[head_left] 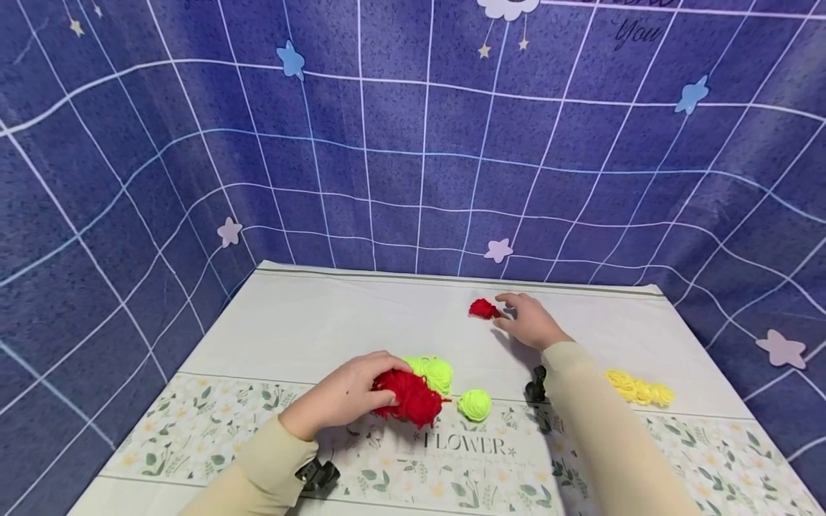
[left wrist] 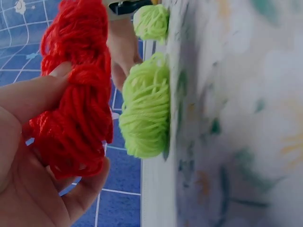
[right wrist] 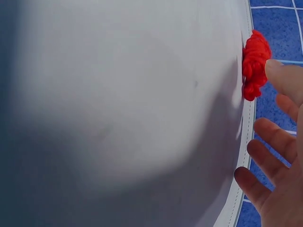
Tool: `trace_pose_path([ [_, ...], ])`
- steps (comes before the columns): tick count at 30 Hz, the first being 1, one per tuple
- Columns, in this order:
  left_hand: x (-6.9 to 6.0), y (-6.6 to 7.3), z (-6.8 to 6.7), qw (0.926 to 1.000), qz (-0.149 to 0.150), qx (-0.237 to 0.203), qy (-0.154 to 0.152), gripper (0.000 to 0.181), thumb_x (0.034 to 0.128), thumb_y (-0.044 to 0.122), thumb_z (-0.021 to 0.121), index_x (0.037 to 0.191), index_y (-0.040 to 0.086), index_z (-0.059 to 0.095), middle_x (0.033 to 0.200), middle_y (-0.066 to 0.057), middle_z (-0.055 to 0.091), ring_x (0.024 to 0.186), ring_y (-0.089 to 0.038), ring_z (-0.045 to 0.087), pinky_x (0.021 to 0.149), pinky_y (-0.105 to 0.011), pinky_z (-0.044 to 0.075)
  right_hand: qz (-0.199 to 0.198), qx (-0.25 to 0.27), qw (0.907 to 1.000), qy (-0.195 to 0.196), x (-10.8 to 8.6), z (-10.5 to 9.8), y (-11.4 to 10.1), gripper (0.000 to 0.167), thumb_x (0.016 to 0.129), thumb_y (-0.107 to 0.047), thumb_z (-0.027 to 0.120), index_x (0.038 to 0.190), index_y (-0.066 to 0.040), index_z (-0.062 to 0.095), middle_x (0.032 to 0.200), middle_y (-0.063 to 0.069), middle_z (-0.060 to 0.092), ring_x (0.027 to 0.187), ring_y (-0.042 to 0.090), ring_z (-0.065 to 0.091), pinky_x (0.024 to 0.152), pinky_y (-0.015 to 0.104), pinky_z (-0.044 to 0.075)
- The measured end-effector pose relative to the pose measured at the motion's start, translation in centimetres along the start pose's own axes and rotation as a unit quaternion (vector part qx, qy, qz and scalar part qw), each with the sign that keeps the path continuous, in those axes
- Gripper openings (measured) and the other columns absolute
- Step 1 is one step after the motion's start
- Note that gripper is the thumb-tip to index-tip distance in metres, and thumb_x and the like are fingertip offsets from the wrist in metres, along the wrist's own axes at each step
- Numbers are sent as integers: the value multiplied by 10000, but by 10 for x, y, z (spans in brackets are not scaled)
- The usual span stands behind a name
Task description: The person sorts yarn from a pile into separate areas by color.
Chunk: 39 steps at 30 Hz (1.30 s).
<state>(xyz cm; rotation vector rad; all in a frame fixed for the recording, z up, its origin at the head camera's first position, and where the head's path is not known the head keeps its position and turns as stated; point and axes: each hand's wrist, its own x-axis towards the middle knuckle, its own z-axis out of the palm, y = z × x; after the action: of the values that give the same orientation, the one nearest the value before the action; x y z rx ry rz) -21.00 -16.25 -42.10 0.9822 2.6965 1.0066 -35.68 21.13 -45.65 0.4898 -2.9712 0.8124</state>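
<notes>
My left hand (head_left: 351,390) grips a large red yarn bundle (head_left: 413,400), thumb on one side and fingers curled round the other; in the left wrist view the red bundle (left wrist: 78,94) is held above the table. Beside it lies a lime-green yarn bundle (head_left: 434,373), with a smaller lime-green ball (head_left: 475,405) to its right. Near the table's back edge, my right hand (head_left: 530,321) reaches over a small red yarn bundle (head_left: 482,309), its fingers spread. The right wrist view has the thumb beside that red bundle (right wrist: 256,64); whether they touch I cannot tell.
A yellow yarn bundle (head_left: 639,388) lies on the right of the table, beyond my right forearm. The white tablecloth (head_left: 348,315) has a floral band with lettering across its front. A blue curtain (head_left: 400,143) with a grid pattern stands behind the table.
</notes>
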Motion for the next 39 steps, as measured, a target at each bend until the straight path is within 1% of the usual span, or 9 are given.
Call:
trace_pose_path([
  [6,22,3,-10,9992,-115,36,388,363,946,154,706,1291,247,644,1215,106,618,1035,-87,590,870,-345,509,23,98,9999,-1,-5,2,4,579,959,-295,692,1470,-86,516,1352,202,576,1265,392,517,1064,599,373],
  [9,38,7,-14,9983,-131,92,556,368,939,160,721,1294,230,649,1257,81,620,1090,-108,588,911,-369,499,31,124,9999,11,-7,2,4,571,965,-292,690,1470,-91,516,1354,204,574,1266,397,514,1064,605,370],
  [12,57,7,-15,9974,-179,50,692,372,934,158,724,1296,201,651,1272,56,619,1101,-117,584,931,-369,486,13,132,9999,31,-8,2,5,562,963,-291,693,1462,-96,524,1348,200,578,1258,391,523,1064,600,373],
  [16,85,0,-13,9964,-281,-41,804,362,929,145,714,1285,174,655,1226,34,634,1041,-121,589,907,-356,490,3,134,9999,62,-9,3,5,549,953,-282,707,1443,-95,544,1326,197,588,1236,374,543,1065,577,385],
  [20,111,-11,-10,9949,-465,-156,884,349,922,126,717,1265,159,661,1169,6,649,989,-145,600,868,-351,509,-65,92,9999,52,-11,5,3,549,949,-267,709,1433,-63,550,1296,207,599,1214,378,556,1059,571,391],
  [24,132,-23,-8,9938,-622,-9,919,354,922,131,718,1271,151,657,1174,-10,654,1002,-156,596,882,-346,498,-101,32,9999,38,-13,5,1,553,948,-263,709,1433,-53,549,1273,201,613,1201,371,564,1059,569,390],
  [28,148,-34,-5,9932,-665,200,929,370,925,141,712,1290,134,650,1193,-26,659,1027,-168,597,913,-359,484,-108,14,9999,46,-14,3,0,547,955,-262,703,1435,-56,545,1269,193,616,1199,371,565,1058,576,389],
  [33,164,-42,-3,9915,-808,418,926,392,927,155,714,1311,125,645,1217,-32,662,1076,-178,597,957,-363,467,-118,90,9998,97,-15,1,-1,530,958,-249,700,1427,-54,549,1261,198,610,1190,380,566,1052,575,397],
  [39,178,-48,1,9878,-1170,519,890,405,936,183,720,1330,140,638,1261,-39,654,1136,-205,592,985,-379,458,-195,119,9996,150,-13,1,2,526,948,-252,709,1415,-58,563,1250,195,618,1177,370,576,1047,561,406],
])
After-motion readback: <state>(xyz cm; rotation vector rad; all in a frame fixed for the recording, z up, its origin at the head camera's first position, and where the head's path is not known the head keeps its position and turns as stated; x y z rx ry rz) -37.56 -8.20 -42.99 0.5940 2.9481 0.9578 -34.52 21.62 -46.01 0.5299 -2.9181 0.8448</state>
